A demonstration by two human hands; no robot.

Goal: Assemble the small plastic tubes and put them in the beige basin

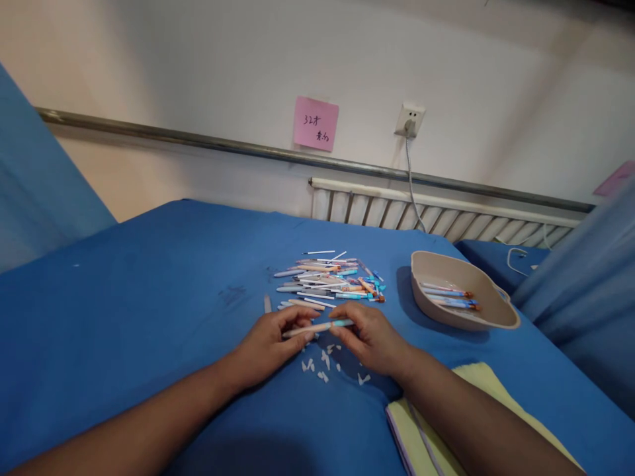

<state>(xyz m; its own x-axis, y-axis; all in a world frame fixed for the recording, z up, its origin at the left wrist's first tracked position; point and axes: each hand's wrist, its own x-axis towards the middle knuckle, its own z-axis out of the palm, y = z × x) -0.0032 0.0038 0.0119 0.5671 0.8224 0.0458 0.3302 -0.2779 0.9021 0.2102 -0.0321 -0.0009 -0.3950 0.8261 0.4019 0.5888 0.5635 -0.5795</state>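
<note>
Level between my two hands is a pen (pixel 317 327), its left part pale peach and its right part light blue. My left hand (pixel 275 337) is closed on the peach end, thumb below and fingers above. The blue end sits in my right hand (pixel 370 336), pinched by thumb and fingers. Just beyond lies a loose pile of pen parts (pixel 322 281): barrels, thin white refills and orange or blue pieces. Small white bits (pixel 325 360) are scattered on the blue cloth (pixel 149 317) close to me, below the pen.
A beige basin (pixel 421 264) with several pens (pixel 451 301) inside stands at the right. A folded yellow cloth (pixel 476 380) lies under my right forearm. Behind the covered surface are a radiator (pixel 387 208), a metal rail (pixel 223 143) and a socket (pixel 411 120) with a plugged-in cord.
</note>
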